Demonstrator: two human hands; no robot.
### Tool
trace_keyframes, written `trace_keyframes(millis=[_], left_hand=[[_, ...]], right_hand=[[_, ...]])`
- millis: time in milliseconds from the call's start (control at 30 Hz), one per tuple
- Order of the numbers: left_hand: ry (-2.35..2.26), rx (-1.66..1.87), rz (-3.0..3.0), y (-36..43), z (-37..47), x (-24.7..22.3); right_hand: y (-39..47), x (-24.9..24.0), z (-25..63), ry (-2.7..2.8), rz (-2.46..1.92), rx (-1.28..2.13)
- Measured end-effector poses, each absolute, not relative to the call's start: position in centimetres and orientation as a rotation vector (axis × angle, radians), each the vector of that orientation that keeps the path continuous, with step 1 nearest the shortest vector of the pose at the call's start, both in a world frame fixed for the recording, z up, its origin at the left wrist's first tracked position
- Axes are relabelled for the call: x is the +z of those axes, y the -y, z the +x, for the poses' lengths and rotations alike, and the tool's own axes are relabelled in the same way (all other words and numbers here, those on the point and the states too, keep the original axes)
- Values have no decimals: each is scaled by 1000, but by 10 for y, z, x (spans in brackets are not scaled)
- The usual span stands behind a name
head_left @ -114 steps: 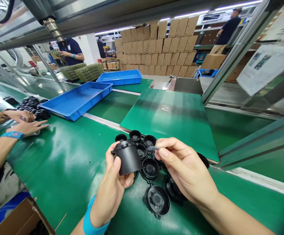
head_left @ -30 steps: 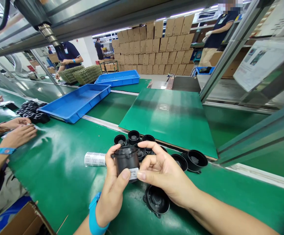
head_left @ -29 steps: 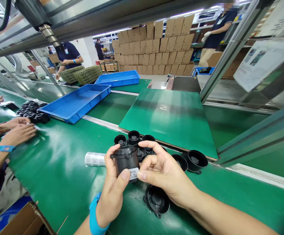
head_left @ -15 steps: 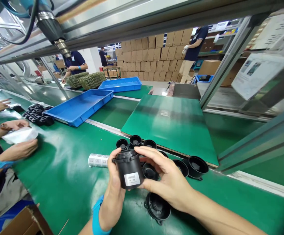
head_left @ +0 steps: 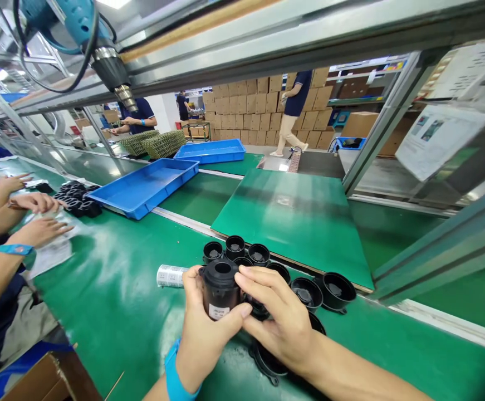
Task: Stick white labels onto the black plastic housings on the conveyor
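Observation:
Between my hands, above the green work surface (head_left: 133,312), is a black cylindrical housing (head_left: 220,284) with a round hole in its top. A white label (head_left: 219,312) is on its side facing me. My left hand (head_left: 204,317) wraps the housing from the left, thumb across its lower front. My right hand (head_left: 279,312) rests its fingertips against the housing's right side and upper rim. Several open black cups (head_left: 307,292) stand behind and right of my hands. One eared cup (head_left: 271,362) is partly hidden under my right hand. A roll of white labels (head_left: 170,276) lies left of the housing.
Blue trays (head_left: 146,186) lie on the far left side, near a pile of black parts (head_left: 77,197). A green board (head_left: 288,211) lies ahead. A power drill (head_left: 112,67) hangs overhead. At left, a co-worker's hands (head_left: 44,228) are over a white bag.
The housing has tipped so its holed top now shows. My left thumb has come across its front. The co-worker's hands at left have flattened over the bag, and a person behind has walked left.

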State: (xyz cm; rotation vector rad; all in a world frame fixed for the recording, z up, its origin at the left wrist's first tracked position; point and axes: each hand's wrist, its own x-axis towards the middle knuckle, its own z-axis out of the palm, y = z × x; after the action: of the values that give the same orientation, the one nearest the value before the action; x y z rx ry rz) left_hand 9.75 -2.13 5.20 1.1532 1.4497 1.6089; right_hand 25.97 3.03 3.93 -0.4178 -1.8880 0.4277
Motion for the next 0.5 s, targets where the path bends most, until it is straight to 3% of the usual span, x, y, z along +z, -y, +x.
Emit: trace_keyframes(millis=[100,200,400,500], left_hand=[[-1546,1630,1305,39,71,63],[-1707,1419,1536,70,44,67],[-1771,385,1995,103,65,48],[-1831,192,2088,94,86,28]], right_hand=[[-32,61,272,1900,-450,485],[-30,79,290,1776,-575,552],[5,71,314,1715,-454,441],[34,46,322,1879,-337,436]])
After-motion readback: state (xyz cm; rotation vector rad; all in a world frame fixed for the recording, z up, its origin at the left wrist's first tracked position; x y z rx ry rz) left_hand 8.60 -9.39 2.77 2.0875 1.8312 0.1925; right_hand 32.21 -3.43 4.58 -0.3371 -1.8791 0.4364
